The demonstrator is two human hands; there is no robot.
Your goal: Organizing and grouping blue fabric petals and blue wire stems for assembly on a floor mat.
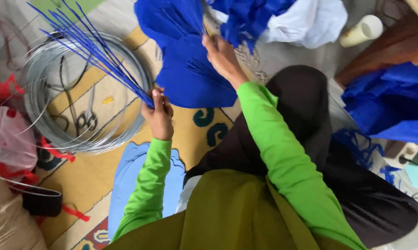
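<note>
**Blue stems bundled, blue sheets in hand, much material unused**

You sit on the floor over a patterned rug [98, 180]. Largest ahead of you is the blue sheet pile [195, 78], with more blue material at the rug's far edge and to your right. The wire coil [47, 83] lies whole at the rug's left edge, scissors [87, 118] inside it, so I judge plenty is left to cut and wrap. Your left hand [159, 115] is closed around the lower ends of a fan of blue stems [91, 48]; those look wrapped already. Your right hand [222, 56] grips the sheet pile from above, fingers narrow. Nothing shown looks assembled.
</note>
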